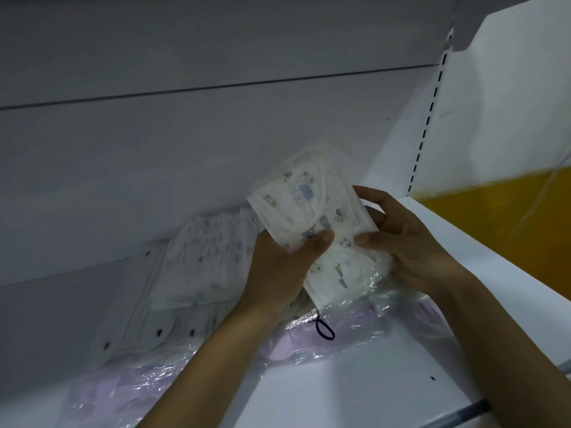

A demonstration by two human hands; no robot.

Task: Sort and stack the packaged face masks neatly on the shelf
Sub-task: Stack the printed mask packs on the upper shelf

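A clear packet of white face masks with small cartoon prints [312, 211] is held tilted above the white shelf [355, 393]. My left hand [287, 267] grips its lower left edge, thumb on top. My right hand [411, 239] grips its right side, thumb pressing the front. Behind my left hand, more printed mask packets [204, 257] lie stacked against the back panel. Packets of lilac masks [123, 393] in clear wrap lie on the shelf below my forearms, with a dark ear loop [324, 330] sticking out.
White mask packets with dark dots [145, 316] lie at the left of the pile. The shelf's grey back panel [216, 134] rises behind. A slotted upright [428, 118] and a yellow and white side panel [500, 211] stand at the right.
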